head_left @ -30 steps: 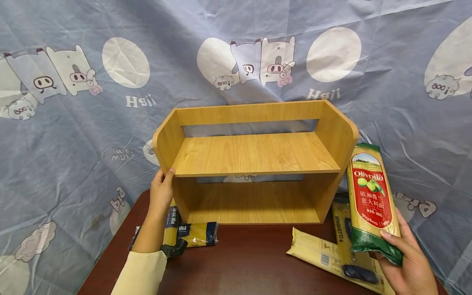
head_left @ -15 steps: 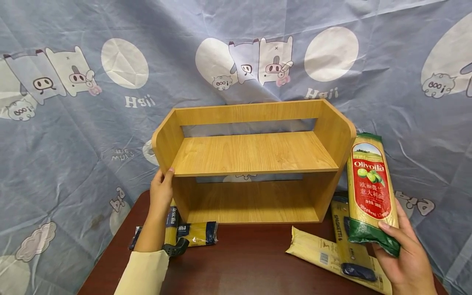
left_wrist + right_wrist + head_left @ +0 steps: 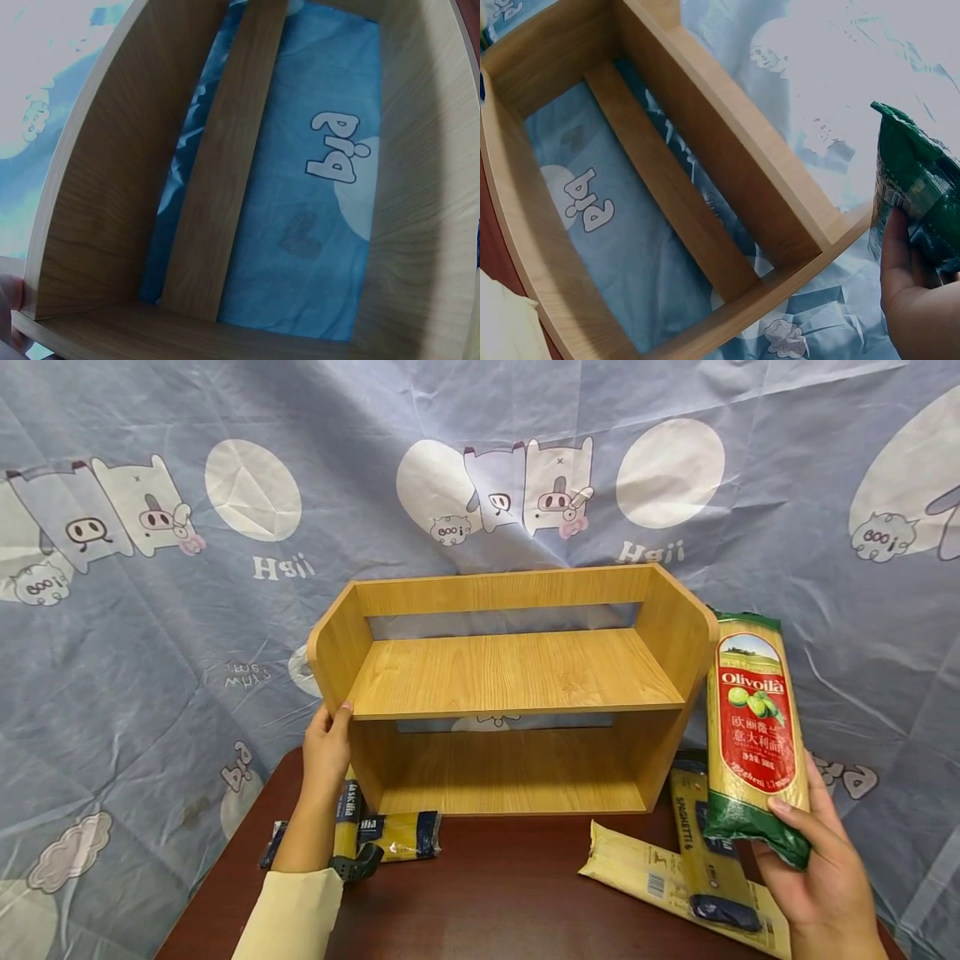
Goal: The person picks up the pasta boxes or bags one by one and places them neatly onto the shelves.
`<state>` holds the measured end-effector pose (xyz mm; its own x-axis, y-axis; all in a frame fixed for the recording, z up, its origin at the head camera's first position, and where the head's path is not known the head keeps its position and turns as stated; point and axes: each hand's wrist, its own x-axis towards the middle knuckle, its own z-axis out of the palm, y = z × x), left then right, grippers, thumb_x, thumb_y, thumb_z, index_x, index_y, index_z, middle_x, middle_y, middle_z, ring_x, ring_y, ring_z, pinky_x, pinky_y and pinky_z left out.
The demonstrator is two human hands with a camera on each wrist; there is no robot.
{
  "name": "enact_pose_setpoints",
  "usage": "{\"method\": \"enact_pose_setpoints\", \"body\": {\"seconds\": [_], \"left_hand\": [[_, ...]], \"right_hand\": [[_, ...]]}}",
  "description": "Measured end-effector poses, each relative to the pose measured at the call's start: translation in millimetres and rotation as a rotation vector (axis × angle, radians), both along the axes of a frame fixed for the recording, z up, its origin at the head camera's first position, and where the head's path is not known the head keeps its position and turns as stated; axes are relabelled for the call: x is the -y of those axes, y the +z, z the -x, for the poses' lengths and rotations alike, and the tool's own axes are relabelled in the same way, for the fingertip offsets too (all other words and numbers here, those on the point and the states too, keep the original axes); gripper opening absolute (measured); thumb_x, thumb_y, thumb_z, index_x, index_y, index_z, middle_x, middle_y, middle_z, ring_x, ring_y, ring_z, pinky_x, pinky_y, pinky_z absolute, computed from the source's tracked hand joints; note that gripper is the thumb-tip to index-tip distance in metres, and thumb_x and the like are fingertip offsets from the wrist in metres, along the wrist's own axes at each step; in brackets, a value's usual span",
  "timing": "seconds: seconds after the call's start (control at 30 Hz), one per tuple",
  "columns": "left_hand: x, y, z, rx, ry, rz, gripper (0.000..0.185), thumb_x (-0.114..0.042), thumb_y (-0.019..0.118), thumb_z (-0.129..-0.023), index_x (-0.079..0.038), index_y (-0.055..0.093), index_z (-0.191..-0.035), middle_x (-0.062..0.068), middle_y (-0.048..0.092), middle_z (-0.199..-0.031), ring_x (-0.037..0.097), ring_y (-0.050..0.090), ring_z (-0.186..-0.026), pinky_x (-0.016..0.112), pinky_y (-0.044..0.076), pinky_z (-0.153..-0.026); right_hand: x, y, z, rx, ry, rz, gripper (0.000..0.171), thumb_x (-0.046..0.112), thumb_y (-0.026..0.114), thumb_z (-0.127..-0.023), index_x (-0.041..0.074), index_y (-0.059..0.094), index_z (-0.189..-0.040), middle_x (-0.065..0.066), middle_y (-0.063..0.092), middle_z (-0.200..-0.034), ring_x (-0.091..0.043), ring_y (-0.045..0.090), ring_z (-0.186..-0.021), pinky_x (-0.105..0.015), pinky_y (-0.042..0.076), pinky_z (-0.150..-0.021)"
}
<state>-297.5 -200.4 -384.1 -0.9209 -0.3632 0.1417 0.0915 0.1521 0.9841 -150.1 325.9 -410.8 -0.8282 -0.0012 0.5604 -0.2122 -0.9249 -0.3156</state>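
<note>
Both tiers of the wooden shelf (image 3: 517, 693) sit bare. The right hand (image 3: 817, 868) grips the Olivoila spaghetti pack (image 3: 753, 735) just beside the shelf; the left hand (image 3: 327, 752) clasps its side panel. Other pasta packs (image 3: 675, 877) lie unshelved on the bench (image 3: 487, 893).

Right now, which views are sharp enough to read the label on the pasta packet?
Head view: evenly lit, sharp, the Olivoilà spaghetti packet label reads clearly. Right wrist view: only its dim green end shows, sheet behind washed out. Left wrist view: dark, bluish, wooden shelf only.
</note>
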Motion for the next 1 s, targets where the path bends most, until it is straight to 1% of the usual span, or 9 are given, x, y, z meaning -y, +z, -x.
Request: {"method": "enact_pose_setpoints", "body": {"seconds": [0.3, 0.47, 0.67, 0.77, 1.0], "left_hand": [[-0.4, -0.6, -0.7, 0.001, 0.020, 0.024, 0.051, -0.047, 0.051, -0.103, -0.019, 0.054, -0.146, 0.018, 0.056, -0.144, 0.035, 0.052, -0.130, 0.052, 0.039, -0.112], [-0.8, -1.9, 0.3, -0.006, 0.028, 0.028, 0.049, -0.047, 0.051, -0.103, -0.019, 0.056, -0.143, 0.017, 0.058, -0.141, 0.034, 0.053, -0.128, 0.052, 0.039, -0.111], [-0.3, -4.0, 1.6, -0.006, 0.024, 0.017, 0.048, -0.047, 0.052, -0.102, -0.018, 0.058, -0.141, 0.018, 0.058, -0.139, 0.034, 0.053, -0.127, 0.051, 0.040, -0.110], [-0.1, -4.7, 1.9, -0.014, 0.019, 0.011, 0.049, -0.046, 0.052, -0.103, -0.017, 0.057, -0.141, 0.018, 0.058, -0.140, 0.034, 0.052, -0.128, 0.052, 0.039, -0.110], [-0.1, -3.1, 2.5, -0.014, 0.024, 0.004, 0.049, -0.044, 0.052, -0.103, -0.019, 0.055, -0.144, 0.017, 0.057, -0.142, 0.034, 0.052, -0.128, 0.051, 0.039, -0.112]], "right_hand": [[3.3, 12.3, 2.2, -0.053, 0.011, 0.026, 0.074, -0.014, 0.002, -0.098, 0.018, 0.017, -0.163, -0.015, 0.037, -0.161, -0.038, 0.047, -0.141, -0.052, 0.049, -0.106], [3.8, 20.9, 4.4, -0.068, -0.004, 0.014, 0.074, -0.014, 0.002, -0.097, 0.018, 0.014, -0.164, -0.016, 0.035, -0.162, -0.038, 0.047, -0.141, -0.052, 0.049, -0.106], [4.3, 28.5, 5.3, -0.102, -0.001, 0.005, 0.074, -0.014, 0.001, -0.097, 0.017, 0.009, -0.164, -0.017, 0.034, -0.162, -0.039, 0.047, -0.140, -0.051, 0.050, -0.105], [4.1, 32.8, 6.4, -0.109, -0.007, 0.001, 0.074, -0.014, 0.002, -0.097, 0.017, 0.009, -0.164, -0.017, 0.033, -0.163, -0.040, 0.047, -0.140, -0.051, 0.050, -0.105], [3.7, 41.8, 9.6, -0.124, -0.019, -0.016, 0.075, -0.015, 0.002, -0.096, 0.016, 0.008, -0.164, -0.017, 0.031, -0.164, -0.039, 0.047, -0.140, -0.051, 0.051, -0.104]]}}
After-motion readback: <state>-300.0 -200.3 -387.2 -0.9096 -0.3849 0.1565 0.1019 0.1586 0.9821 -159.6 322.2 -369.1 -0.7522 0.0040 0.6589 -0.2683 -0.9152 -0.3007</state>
